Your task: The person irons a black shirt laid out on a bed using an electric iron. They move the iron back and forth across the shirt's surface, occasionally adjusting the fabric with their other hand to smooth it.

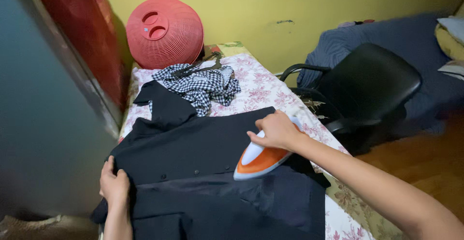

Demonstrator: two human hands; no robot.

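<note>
The left hand grips the near left edge of the dark shirt spread on the bench. Far left sit a red basket and a checked cloth. The right hand is closed around the iron on the shirt; a black chair stands right.

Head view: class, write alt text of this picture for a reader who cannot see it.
A person's right hand presses an orange and white iron onto a dark buttoned shirt spread over a floral-covered table, while the left hand grips the shirt's edge. Behind lie a checked cloth, a red plastic basket and a black office chair.
</note>
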